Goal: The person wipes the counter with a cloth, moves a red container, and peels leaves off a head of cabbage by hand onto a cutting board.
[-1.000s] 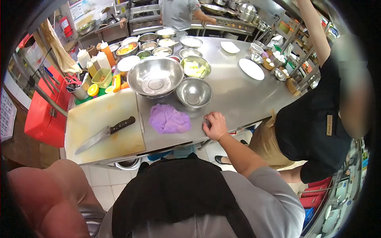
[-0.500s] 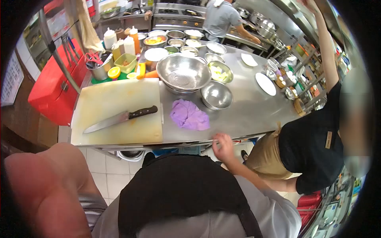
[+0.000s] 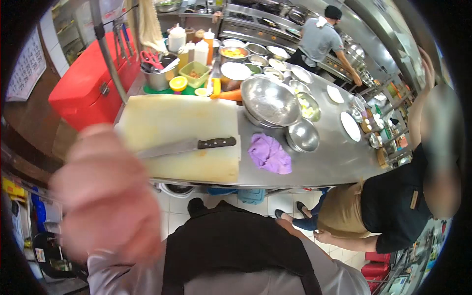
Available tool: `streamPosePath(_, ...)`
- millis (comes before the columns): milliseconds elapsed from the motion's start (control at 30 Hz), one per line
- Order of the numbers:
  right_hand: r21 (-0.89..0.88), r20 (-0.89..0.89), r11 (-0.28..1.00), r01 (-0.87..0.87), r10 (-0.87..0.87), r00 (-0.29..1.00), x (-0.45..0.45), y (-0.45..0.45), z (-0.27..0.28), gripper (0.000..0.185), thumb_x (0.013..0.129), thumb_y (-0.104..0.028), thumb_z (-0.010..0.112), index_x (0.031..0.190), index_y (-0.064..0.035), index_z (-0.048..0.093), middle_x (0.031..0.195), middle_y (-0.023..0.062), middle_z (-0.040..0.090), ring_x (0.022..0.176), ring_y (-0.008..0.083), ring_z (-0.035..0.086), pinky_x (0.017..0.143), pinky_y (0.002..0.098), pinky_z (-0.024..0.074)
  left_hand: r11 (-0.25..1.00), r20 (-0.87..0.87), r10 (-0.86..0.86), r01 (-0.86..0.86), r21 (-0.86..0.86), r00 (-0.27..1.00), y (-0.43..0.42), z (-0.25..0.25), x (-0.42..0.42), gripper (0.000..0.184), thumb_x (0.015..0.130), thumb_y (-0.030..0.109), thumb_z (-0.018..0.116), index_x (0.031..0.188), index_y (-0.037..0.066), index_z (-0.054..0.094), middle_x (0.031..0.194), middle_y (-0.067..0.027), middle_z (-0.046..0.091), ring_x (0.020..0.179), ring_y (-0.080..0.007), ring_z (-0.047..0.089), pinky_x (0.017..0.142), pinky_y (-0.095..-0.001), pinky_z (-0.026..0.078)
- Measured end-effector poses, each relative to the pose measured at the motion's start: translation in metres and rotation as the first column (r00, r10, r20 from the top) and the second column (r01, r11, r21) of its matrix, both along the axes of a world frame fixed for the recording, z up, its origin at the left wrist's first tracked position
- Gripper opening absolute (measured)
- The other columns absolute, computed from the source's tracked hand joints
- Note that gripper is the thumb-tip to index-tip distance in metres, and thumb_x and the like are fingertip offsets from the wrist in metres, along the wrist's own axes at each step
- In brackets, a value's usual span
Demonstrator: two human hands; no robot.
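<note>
Large and smeared by motion, my left hand (image 3: 105, 191) is raised close to the camera. It overlaps the lower left of the white cutting board (image 3: 182, 118) and hides the tip of a kitchen knife (image 3: 216, 142) lying there; whether it holds anything does not show. Low by the right edge of my black apron (image 3: 236, 246), only a small strip of skin shows on my right side, and the fingers of my right hand are hidden. A crumpled purple cloth (image 3: 270, 153) lies right of the board, close to a small steel bowl (image 3: 303, 135).
A perforated steel bowl (image 3: 271, 101) stands behind the cloth. Farther back are squeeze bottles (image 3: 200, 51), a halved orange (image 3: 178, 83) and several food bowls. A co-worker in black (image 3: 398, 196) stands at right, another person (image 3: 319, 42) near the stove. A red cooler (image 3: 93, 88) is at left.
My left hand has risen and moved right, over the board's corner. My right hand has drawn back from the table edge. The view has turned left; knife and cloth stay put.
</note>
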State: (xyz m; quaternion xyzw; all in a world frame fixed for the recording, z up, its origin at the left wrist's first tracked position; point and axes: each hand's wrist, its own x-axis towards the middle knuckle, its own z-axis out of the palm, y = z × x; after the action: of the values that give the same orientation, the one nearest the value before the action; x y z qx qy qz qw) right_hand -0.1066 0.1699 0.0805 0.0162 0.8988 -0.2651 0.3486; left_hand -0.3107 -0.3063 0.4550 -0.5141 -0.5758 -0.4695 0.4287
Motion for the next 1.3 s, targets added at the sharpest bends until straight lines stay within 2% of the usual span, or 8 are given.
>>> streamPosePath(100,-0.028,0.015,1.0,0.014,-0.014,1.0,0.026,0.003,-0.027,0.034,0.087,-0.032,0.062,0.11,-0.0076,0.068,0.103,0.0171,0.071,0.099,0.0373,0.067,0.085,0.0443,0.0527,0.985,0.335,0.072,-0.015,-0.17,0.939,0.03,-0.047,-0.004,0.024,0.083,0.006,0.063,0.106,0.007,0.065,0.094,-0.0096,0.06,0.079,-0.026,0.059,0.073,-0.0379,0.048)
streamPosePath(233,-0.009,0.038,0.995,0.102,-0.101,0.994,0.057,0.004,-0.047,0.033,0.087,-0.032,0.063,0.109,-0.0086,0.069,0.103,0.0178,0.071,0.099,0.0371,0.067,0.085,0.0443,0.0529,0.865,0.85,0.219,0.307,-0.396,0.478,0.043,-0.175,0.023,0.03,0.087,0.019,0.071,0.113,0.006,0.065,0.099,-0.0148,0.068,0.082,-0.0284,0.066,0.074,-0.038,0.054)
streamPosePath(400,-0.029,0.005,0.975,0.222,-0.222,0.975,0.101,0.01,-0.066,0.032,0.086,-0.032,0.064,0.108,-0.0098,0.071,0.103,0.0186,0.071,0.099,0.0369,0.068,0.086,0.0444,0.053,0.329,0.522,0.802,0.515,-0.792,0.291,-0.005,-0.347,0.079,0.044,0.091,0.036,0.062,0.124,0.008,0.064,0.118,-0.0197,0.067,0.108,-0.037,0.065,0.092,-0.0455,0.052)
streamPosePath(600,-0.038,-0.09,0.961,0.275,-0.278,0.957,0.158,-0.019,-0.081,0.029,0.085,-0.032,0.066,0.106,-0.0123,0.073,0.102,0.0192,0.072,0.099,0.0352,0.069,0.087,0.0437,0.0533,-0.184,0.265,0.865,0.76,-0.624,0.426,-0.137,-0.494,0.149,0.046,0.092,0.042,0.057,0.108,0.002,0.073,0.12,-0.0223,0.067,0.116,-0.0385,0.061,0.099,-0.0452,0.049)
streamPosePath(700,0.076,0.108,0.938,0.339,-0.346,0.932,0.193,-0.056,-0.073,0.029,0.086,-0.032,0.066,0.105,-0.0123,0.074,0.108,0.0194,0.072,0.105,0.0337,0.068,0.09,0.0432,0.0529,-0.032,0.152,0.963,0.655,-0.755,0.222,-0.194,-0.483,0.176,0.047,0.092,0.041,0.053,0.107,0.001,0.073,0.12,-0.0232,0.066,0.115,-0.0392,0.061,0.099,-0.0465,0.048)
streamPosePath(933,0.066,0.324,0.998,0.005,-0.026,0.946,0.31,-0.06,-0.313,0.037,0.092,-0.039,0.053,0.107,-0.0123,0.074,0.114,0.0188,0.07,0.111,0.0353,0.065,0.093,0.0455,0.0526,-0.042,0.037,0.992,0.609,-0.792,0.117,-0.233,-0.431,0.22,0.047,0.092,0.039,0.05,0.103,0.0,0.073,0.116,-0.0237,0.067,0.112,-0.0402,0.061,0.1,-0.0474,0.048)
streamPosePath(1167,0.202,0.358,0.935,0.293,-0.349,0.866,0.288,-0.034,-0.186,0.024,0.086,-0.029,0.059,0.092,-0.0118,0.075,0.096,0.0107,0.074,0.094,0.0301,0.071,0.082,0.0436,0.0571,0.032,0.2,0.961,0.639,-0.768,0.192,-0.205,-0.45,0.208,0.046,0.091,0.04,0.055,0.102,0.0,0.073,0.112,-0.0251,0.068,0.108,-0.0407,0.064,0.095,-0.0469,0.05)
streamPosePath(1300,0.278,0.059,0.96,-0.016,0.0,0.998,0.283,-0.028,-0.122,0.024,0.087,-0.028,0.058,0.087,-0.0125,0.076,0.094,0.0099,0.075,0.093,0.0294,0.072,0.079,0.0433,0.0574,0.181,0.315,0.936,0.553,-0.813,0.157,-0.164,-0.426,0.174,0.045,0.09,0.039,0.057,0.106,0.0,0.073,0.112,-0.0247,0.068,0.109,-0.0395,0.064,0.096,-0.0461,0.05)
